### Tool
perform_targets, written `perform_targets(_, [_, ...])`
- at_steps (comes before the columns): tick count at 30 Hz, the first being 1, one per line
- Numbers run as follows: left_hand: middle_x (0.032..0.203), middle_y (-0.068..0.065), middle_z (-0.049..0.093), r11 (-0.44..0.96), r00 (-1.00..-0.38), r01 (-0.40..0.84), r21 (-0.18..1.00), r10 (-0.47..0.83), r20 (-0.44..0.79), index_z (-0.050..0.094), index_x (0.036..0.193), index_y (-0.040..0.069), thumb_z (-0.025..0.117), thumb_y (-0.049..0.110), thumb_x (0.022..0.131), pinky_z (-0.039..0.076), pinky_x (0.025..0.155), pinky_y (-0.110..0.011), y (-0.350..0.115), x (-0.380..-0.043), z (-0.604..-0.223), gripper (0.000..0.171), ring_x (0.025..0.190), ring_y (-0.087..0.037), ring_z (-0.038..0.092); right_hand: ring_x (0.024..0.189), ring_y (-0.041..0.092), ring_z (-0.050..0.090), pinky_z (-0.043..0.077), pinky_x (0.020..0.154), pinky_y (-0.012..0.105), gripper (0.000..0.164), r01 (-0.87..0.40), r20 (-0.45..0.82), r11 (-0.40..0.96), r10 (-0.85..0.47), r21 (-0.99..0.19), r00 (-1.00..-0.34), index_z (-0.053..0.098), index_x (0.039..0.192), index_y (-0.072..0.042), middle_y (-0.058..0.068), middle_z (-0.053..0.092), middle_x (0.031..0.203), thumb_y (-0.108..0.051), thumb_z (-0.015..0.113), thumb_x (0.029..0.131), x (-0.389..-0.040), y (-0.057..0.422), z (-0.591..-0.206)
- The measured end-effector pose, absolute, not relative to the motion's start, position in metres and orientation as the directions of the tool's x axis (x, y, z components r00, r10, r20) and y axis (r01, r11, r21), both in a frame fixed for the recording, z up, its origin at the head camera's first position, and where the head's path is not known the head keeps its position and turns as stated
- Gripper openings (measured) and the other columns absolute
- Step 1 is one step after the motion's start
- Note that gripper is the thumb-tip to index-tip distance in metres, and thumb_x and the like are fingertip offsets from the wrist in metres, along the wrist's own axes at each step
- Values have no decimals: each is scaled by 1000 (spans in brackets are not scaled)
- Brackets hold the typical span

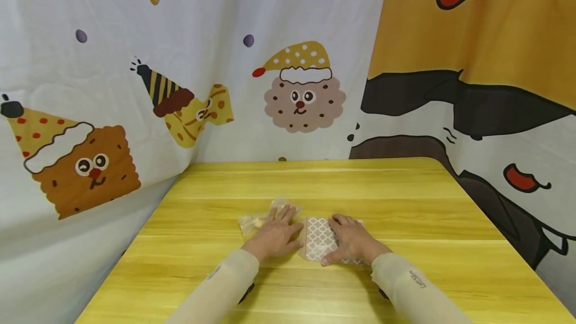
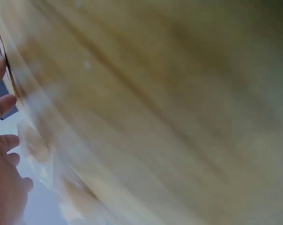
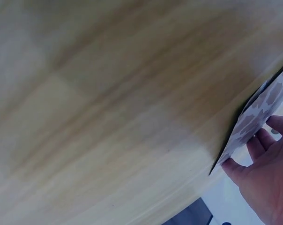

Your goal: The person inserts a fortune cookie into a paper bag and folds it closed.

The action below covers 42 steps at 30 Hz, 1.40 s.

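Note:
A flat beige paper envelope [image 1: 319, 238] with a white lattice pattern lies on the table, its plain tan flap [image 1: 303, 225] folded out to the left. My right hand [image 1: 353, 241] rests spread across the right part of the envelope, thumb near the lower edge and fingers toward the upper one. In the right wrist view its fingertips touch the patterned face [image 3: 254, 115]. My left hand [image 1: 276, 234] lies with fingers extended over a crumpled clear plastic bag [image 1: 246, 225], its thumb side by the flap. Something small and yellow [image 1: 258, 222] shows in the bag; my hand hides part of it.
The wood-grain table [image 1: 216, 184] reaches back to a white curtain [image 1: 216, 14] printed with cartoon biscuits. An orange, black and white patterned cloth [image 1: 427, 39] hangs at the right. Both forearms wear pale sleeves [image 1: 225, 284].

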<state>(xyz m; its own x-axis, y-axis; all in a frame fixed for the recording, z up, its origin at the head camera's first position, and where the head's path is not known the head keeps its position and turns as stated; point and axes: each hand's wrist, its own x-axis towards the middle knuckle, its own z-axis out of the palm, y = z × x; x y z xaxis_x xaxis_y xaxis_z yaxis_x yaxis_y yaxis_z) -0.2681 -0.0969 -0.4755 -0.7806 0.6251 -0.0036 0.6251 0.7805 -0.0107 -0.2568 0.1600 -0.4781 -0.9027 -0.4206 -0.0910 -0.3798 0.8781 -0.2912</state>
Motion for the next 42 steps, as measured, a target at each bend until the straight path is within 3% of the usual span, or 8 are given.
perform_targets(9, [152, -11, 43, 723, -730, 684, 102, 677, 95, 54, 142, 10, 63, 37, 98, 27, 115, -49, -87, -261, -474, 52, 142, -30, 35, 142, 40, 28, 24, 112, 62, 121, -367, -107, 882, -412, -297, -905, 37, 151, -2, 18, 31, 155, -74, 78, 63, -256, 159, -481])
perform_targets(15, [123, -1, 65, 697, -694, 717, 26, 709, 125, 71, 106, 15, 68, 28, 96, 46, 100, -37, -84, -264, -482, 17, 116, -19, 59, 141, 40, 29, 24, 111, 62, 121, -363, -111, 881, -411, -303, -905, 38, 151, -2, 18, 32, 155, -74, 79, 63, -254, 159, -480])
perform_targets(16, [121, 0, 65, 692, -688, 721, 7, 715, 123, 70, 101, 16, 68, 28, 95, 47, 98, -36, -84, -264, -483, 13, 114, -17, 60, 141, 40, 29, 25, 111, 62, 122, -363, -112, 882, -411, -300, -905, 37, 151, -2, 19, 33, 154, -74, 79, 62, -254, 159, -480])
perform_targets(21, [130, -1, 61, 697, -692, 716, -38, 717, 85, 69, 116, 14, 64, 32, 98, 46, 100, -39, -83, -264, -485, 26, 121, -19, 56, 138, 40, 31, 28, 108, 63, 128, -357, -111, 891, -400, -279, -910, 36, 151, -1, 20, 35, 149, -74, 82, 57, -257, 159, -479])
perform_targets(25, [134, -1, 59, 699, -695, 714, -43, 715, 77, 67, 124, 13, 63, 33, 99, 44, 103, -40, -85, -265, -485, 32, 124, -20, 54, 135, 38, 33, 30, 107, 61, 123, -354, -100, 895, -392, -272, -914, 42, 148, -2, 18, 38, 145, -73, 83, 57, -260, 157, -478])
perform_targets(31, [133, -1, 60, 705, -703, 709, -17, 708, 74, 68, 122, 14, 63, 31, 99, 43, 104, -40, -90, -267, -482, 30, 124, -20, 54, 133, 37, 36, 31, 107, 59, 114, -386, -55, 874, -419, -293, -906, 47, 146, -3, 16, 41, 143, -72, 81, 61, -261, 156, -480])
perform_targets(35, [131, -1, 61, 715, -713, 699, 14, 697, 75, 70, 116, 16, 64, 31, 98, 43, 104, -40, -89, -267, -476, 25, 123, -20, 54, 132, 38, 37, 32, 106, 60, 110, -413, -32, 863, -440, -290, -897, 47, 146, -3, 16, 41, 143, -71, 80, 65, -262, 158, -479])
perform_targets(42, [119, -1, 65, 708, -707, 705, 50, 696, 123, 66, 87, 20, 70, 26, 92, 47, 95, -36, -88, -268, -471, 9, 113, -19, 58, 133, 39, 35, 31, 106, 60, 111, -408, -44, 861, -441, -302, -897, 45, 147, -4, 17, 39, 144, -70, 80, 66, -260, 159, -477])
